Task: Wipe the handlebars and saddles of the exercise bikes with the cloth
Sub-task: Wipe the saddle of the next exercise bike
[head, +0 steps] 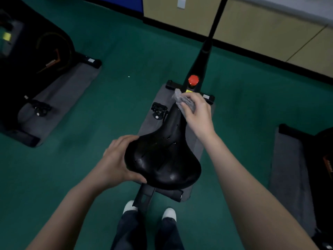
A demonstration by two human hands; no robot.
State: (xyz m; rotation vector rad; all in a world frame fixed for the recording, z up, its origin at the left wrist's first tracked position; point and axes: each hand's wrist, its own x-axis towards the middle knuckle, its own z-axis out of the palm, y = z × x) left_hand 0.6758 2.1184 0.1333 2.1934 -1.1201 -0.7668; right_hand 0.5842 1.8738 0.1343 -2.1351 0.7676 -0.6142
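- Head view: right hand (195, 112) grips the grey cloth (185, 101), pressed on the saddle (162, 154) nose; left hand (117, 163) clamps the saddle's wide rear edge.
- Progress: saddle wipe underway — surface looks wet and glossy, though that may be glare in the dim light. Its handlebars are out of frame, so probably still to do.
- Left: second bike (27, 60) on its mat, another at the right edge (320, 159) — no sign either is wiped.
- Around: red knob (193, 80) and pedal (159, 108) sit just past the nose; nothing blocks the stroke.
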